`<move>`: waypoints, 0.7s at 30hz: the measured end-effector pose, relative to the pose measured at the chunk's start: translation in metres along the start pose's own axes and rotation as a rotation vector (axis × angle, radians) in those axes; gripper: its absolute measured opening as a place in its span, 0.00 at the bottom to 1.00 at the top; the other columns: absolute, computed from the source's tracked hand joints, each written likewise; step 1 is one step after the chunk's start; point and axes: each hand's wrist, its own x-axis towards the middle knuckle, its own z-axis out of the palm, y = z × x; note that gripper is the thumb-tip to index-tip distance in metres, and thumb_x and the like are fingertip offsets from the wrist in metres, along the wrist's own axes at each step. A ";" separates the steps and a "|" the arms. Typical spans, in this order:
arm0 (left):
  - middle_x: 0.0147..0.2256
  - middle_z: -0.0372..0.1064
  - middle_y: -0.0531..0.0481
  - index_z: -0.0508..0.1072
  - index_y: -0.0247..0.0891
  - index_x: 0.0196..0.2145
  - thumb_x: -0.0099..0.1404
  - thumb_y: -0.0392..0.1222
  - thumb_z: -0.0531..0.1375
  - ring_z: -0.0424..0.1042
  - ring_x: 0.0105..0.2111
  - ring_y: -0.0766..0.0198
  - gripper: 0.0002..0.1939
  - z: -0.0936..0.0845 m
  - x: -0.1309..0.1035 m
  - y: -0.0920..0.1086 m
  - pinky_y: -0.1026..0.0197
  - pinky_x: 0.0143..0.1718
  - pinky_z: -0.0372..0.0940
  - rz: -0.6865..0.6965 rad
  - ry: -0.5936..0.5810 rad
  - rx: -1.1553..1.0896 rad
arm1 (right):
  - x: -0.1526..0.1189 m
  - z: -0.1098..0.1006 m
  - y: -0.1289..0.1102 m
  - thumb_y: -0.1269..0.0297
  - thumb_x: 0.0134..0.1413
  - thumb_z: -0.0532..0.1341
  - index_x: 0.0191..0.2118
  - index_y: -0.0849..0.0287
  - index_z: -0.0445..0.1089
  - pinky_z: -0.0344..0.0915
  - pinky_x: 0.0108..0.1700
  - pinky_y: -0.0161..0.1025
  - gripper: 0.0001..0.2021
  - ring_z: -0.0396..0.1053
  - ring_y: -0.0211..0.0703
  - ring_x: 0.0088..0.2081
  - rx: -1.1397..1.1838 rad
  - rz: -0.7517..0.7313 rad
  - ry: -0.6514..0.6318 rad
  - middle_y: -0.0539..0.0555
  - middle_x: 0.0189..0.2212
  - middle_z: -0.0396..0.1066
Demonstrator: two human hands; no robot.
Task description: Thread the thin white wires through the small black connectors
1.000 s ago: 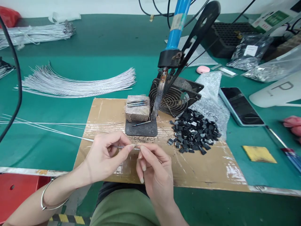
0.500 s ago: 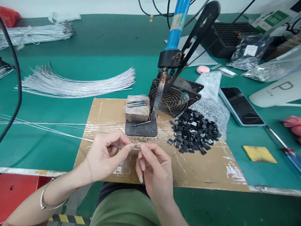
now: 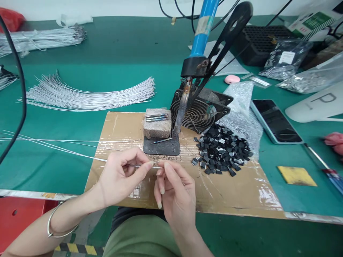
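My left hand (image 3: 122, 176) is closed around thin white wires (image 3: 80, 154) that trail off to the left across the table. Its thumb and index finger pinch them near their ends. Close beside it, my right hand (image 3: 178, 189) pinches the fine tips of the wires between thumb and index finger, other fingers curled below. The exact ends between the fingertips are too small to make out. Both hands are over a taped cardboard sheet (image 3: 227, 194). Just beyond them is a greyish block (image 3: 157, 129) with several metal rods on top, on a dark base plate (image 3: 163, 149).
A blue-handled soldering iron (image 3: 205, 32) is clamped above, pointing down beside a black fan (image 3: 197, 114). Small black connectors (image 3: 225, 150) lie heaped at right, near a phone (image 3: 277, 121) and a yellow sponge (image 3: 297, 175). A bundle of white wires (image 3: 91, 96) lies at far left.
My right hand's thumb and index finger have shifted slightly along the wire tips. The left hand keeps its pinch, nearly still.
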 end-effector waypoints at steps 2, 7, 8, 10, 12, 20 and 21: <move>0.21 0.66 0.51 0.74 0.34 0.28 0.66 0.46 0.60 0.61 0.20 0.67 0.13 0.000 0.001 0.000 0.65 0.19 0.53 -0.005 0.006 -0.005 | 0.000 -0.002 0.000 0.56 0.57 0.71 0.39 0.57 0.84 0.62 0.12 0.24 0.10 0.59 0.28 0.17 -0.014 -0.008 -0.007 0.50 0.26 0.72; 0.22 0.67 0.51 0.74 0.34 0.28 0.65 0.45 0.61 0.61 0.20 0.68 0.12 -0.001 0.000 -0.001 0.66 0.20 0.53 0.001 0.009 -0.018 | -0.001 -0.007 0.001 0.58 0.61 0.69 0.42 0.54 0.84 0.63 0.15 0.25 0.09 0.61 0.30 0.16 -0.114 -0.044 -0.042 0.48 0.21 0.71; 0.21 0.67 0.51 0.74 0.34 0.28 0.65 0.45 0.61 0.61 0.20 0.68 0.13 -0.001 0.000 0.000 0.66 0.20 0.53 0.000 0.005 -0.022 | -0.001 -0.007 0.001 0.58 0.61 0.68 0.42 0.53 0.84 0.63 0.15 0.26 0.08 0.62 0.30 0.16 -0.129 -0.050 -0.051 0.48 0.20 0.71; 0.21 0.67 0.51 0.75 0.34 0.28 0.66 0.45 0.60 0.61 0.20 0.68 0.13 -0.001 0.000 0.000 0.65 0.20 0.53 -0.006 -0.005 -0.027 | -0.001 -0.008 0.001 0.58 0.61 0.68 0.41 0.53 0.84 0.63 0.15 0.26 0.08 0.63 0.30 0.16 -0.147 -0.066 -0.057 0.49 0.22 0.72; 0.22 0.68 0.50 0.75 0.34 0.28 0.66 0.46 0.60 0.61 0.20 0.68 0.14 0.000 0.000 0.000 0.65 0.20 0.53 -0.015 -0.014 -0.025 | -0.001 -0.008 0.000 0.58 0.62 0.68 0.40 0.53 0.84 0.64 0.16 0.26 0.08 0.64 0.29 0.17 -0.158 -0.081 -0.051 0.50 0.26 0.74; 0.23 0.68 0.50 0.74 0.35 0.27 0.65 0.47 0.61 0.62 0.22 0.67 0.13 -0.002 0.000 0.000 0.65 0.21 0.54 -0.037 0.027 -0.044 | 0.000 -0.013 -0.001 0.59 0.64 0.66 0.44 0.52 0.83 0.64 0.17 0.27 0.08 0.65 0.28 0.17 -0.205 -0.077 -0.071 0.50 0.28 0.74; 0.23 0.67 0.50 0.74 0.35 0.27 0.65 0.47 0.61 0.62 0.21 0.67 0.14 -0.002 0.000 0.000 0.65 0.20 0.53 -0.037 0.034 -0.046 | -0.001 -0.013 -0.001 0.60 0.63 0.67 0.44 0.52 0.83 0.64 0.17 0.26 0.07 0.66 0.28 0.17 -0.217 -0.081 -0.075 0.50 0.29 0.74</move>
